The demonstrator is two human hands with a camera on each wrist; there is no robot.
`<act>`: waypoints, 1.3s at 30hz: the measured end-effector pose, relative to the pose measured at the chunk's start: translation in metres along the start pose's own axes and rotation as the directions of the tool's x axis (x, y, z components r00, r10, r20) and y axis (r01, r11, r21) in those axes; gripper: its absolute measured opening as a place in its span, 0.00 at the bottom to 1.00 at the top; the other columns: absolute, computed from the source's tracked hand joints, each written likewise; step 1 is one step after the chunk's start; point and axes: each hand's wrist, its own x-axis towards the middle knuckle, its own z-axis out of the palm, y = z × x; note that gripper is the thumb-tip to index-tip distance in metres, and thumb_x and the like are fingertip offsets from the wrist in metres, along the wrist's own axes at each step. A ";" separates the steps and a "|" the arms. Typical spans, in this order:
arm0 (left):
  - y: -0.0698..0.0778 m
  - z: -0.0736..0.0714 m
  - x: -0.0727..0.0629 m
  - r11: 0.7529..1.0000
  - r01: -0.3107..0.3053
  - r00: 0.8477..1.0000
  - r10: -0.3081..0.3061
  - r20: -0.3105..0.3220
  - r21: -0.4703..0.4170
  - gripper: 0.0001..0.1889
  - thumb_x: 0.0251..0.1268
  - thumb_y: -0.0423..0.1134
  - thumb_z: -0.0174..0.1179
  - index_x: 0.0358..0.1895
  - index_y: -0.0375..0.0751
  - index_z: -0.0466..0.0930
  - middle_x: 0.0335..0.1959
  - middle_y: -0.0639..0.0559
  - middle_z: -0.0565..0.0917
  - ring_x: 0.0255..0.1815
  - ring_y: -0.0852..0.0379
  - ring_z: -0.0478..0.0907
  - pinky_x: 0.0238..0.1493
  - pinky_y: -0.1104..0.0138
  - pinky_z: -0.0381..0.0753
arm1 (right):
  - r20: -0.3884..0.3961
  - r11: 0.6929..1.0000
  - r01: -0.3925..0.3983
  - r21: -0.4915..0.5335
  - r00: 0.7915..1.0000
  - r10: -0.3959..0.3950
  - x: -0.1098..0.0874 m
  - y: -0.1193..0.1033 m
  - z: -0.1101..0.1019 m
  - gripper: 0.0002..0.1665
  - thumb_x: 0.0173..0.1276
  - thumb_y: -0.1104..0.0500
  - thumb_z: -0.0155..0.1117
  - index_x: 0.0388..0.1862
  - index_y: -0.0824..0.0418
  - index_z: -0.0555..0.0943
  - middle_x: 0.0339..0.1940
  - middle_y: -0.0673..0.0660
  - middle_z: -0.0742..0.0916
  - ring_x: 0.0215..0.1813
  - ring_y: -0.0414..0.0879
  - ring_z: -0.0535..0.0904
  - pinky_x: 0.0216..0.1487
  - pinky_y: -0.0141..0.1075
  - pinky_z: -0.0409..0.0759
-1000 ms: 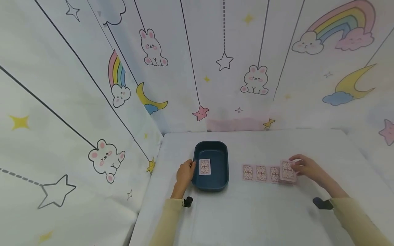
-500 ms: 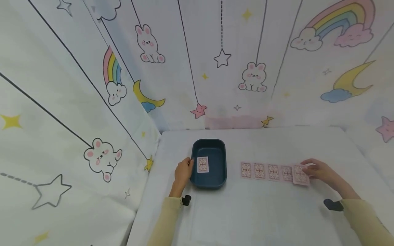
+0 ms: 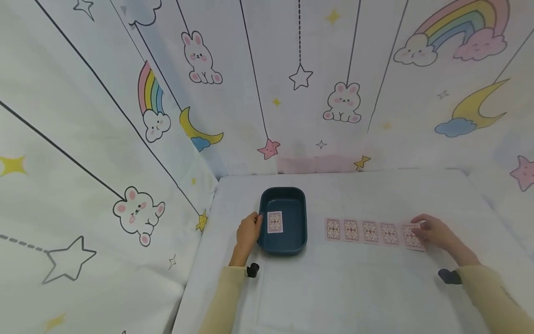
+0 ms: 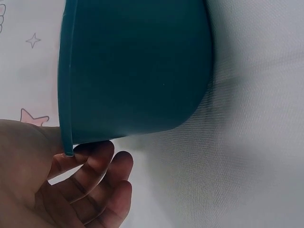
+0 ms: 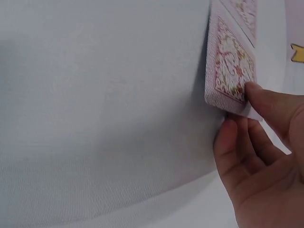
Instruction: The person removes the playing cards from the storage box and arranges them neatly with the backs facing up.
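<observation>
My left hand (image 3: 248, 232) grips the left rim of a dark teal rectangular tray (image 3: 298, 232). In the left wrist view the curled fingers (image 4: 121, 166) sit against the tray's outer wall (image 4: 133, 71). One playing card (image 3: 275, 222) lies back up inside the tray. At the right end of a row of cards, my right hand (image 3: 435, 233) pinches a playing card (image 3: 412, 237) by its right edge. The right wrist view shows the thumb on top of that patterned card (image 5: 232, 66) and the fingers beneath it, with the card tilted close over the table.
Several more cards with pink-and-brown backs, such as the leftmost card (image 3: 333, 229), lie in a row right of the tray. A white cloth covers the table (image 3: 325, 287). Walls (image 3: 250, 93) printed with bunnies, stars and rainbows stand behind and to the left.
My right hand has moved right with the pinched card, off the card it overlapped, to the end of the row, and come lower. The left hand stays on the tray.
</observation>
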 end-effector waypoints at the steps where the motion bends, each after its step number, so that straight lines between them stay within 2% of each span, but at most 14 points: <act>1: -0.001 0.000 0.000 1.000 0.001 1.000 -0.001 -0.001 -0.001 0.15 0.79 0.46 0.52 0.35 0.41 0.77 0.23 0.49 0.76 0.21 0.56 0.70 0.22 0.66 0.65 | -0.004 1.000 -0.001 -0.002 1.000 0.001 0.000 -0.003 0.001 0.23 0.75 0.56 0.59 0.60 0.72 0.71 0.55 0.83 0.76 0.55 0.77 0.75 0.45 0.58 0.80; 8: -0.005 -0.004 0.001 1.000 -0.004 1.000 0.004 -0.004 0.009 0.15 0.79 0.47 0.51 0.34 0.41 0.76 0.23 0.50 0.77 0.21 0.56 0.70 0.22 0.66 0.65 | -0.006 0.999 -0.045 -0.021 0.999 0.045 0.002 -0.019 0.007 0.24 0.76 0.56 0.58 0.60 0.72 0.67 0.49 0.78 0.78 0.47 0.67 0.79 0.40 0.50 0.79; 16: -0.008 -0.004 0.001 1.000 -0.006 1.000 0.006 -0.020 0.008 0.15 0.79 0.46 0.52 0.33 0.42 0.75 0.22 0.50 0.75 0.20 0.56 0.69 0.21 0.66 0.64 | -0.019 0.998 -0.063 -0.030 0.998 0.062 0.010 -0.018 0.012 0.27 0.75 0.54 0.59 0.60 0.73 0.67 0.50 0.79 0.78 0.47 0.69 0.79 0.40 0.51 0.78; 22: -0.006 0.000 0.002 0.999 -0.039 0.999 0.038 -0.033 -0.003 0.15 0.78 0.45 0.52 0.32 0.42 0.75 0.22 0.50 0.76 0.19 0.56 0.69 0.21 0.66 0.63 | -0.066 0.997 -0.027 -0.073 0.998 0.022 0.010 -0.008 0.016 0.26 0.74 0.55 0.60 0.57 0.75 0.68 0.46 0.79 0.78 0.45 0.68 0.78 0.39 0.53 0.77; 26: -0.002 0.001 0.000 0.999 -0.042 0.999 0.042 -0.031 -0.014 0.14 0.78 0.45 0.53 0.33 0.41 0.76 0.22 0.49 0.76 0.19 0.56 0.69 0.21 0.66 0.63 | -0.116 0.995 0.010 -0.103 0.993 -0.022 0.006 -0.008 0.018 0.24 0.72 0.58 0.61 0.54 0.77 0.70 0.45 0.80 0.77 0.46 0.72 0.75 0.42 0.58 0.76; 33: 0.000 0.000 -0.001 0.999 -0.032 0.998 0.031 -0.047 -0.014 0.14 0.78 0.44 0.53 0.33 0.41 0.76 0.22 0.49 0.76 0.20 0.55 0.69 0.21 0.66 0.62 | -0.147 0.988 0.023 -0.156 0.988 -0.046 -0.001 -0.018 0.022 0.16 0.72 0.63 0.60 0.47 0.78 0.77 0.46 0.78 0.76 0.47 0.68 0.73 0.45 0.59 0.74; 39: 0.001 0.000 0.001 1.000 -0.009 0.998 0.010 -0.054 0.015 0.15 0.78 0.46 0.53 0.32 0.42 0.76 0.23 0.49 0.77 0.20 0.55 0.69 0.22 0.64 0.62 | -0.125 0.975 0.062 -0.212 0.988 -0.090 -0.005 -0.037 0.016 0.16 0.71 0.66 0.58 0.49 0.79 0.78 0.45 0.79 0.77 0.47 0.71 0.75 0.48 0.63 0.74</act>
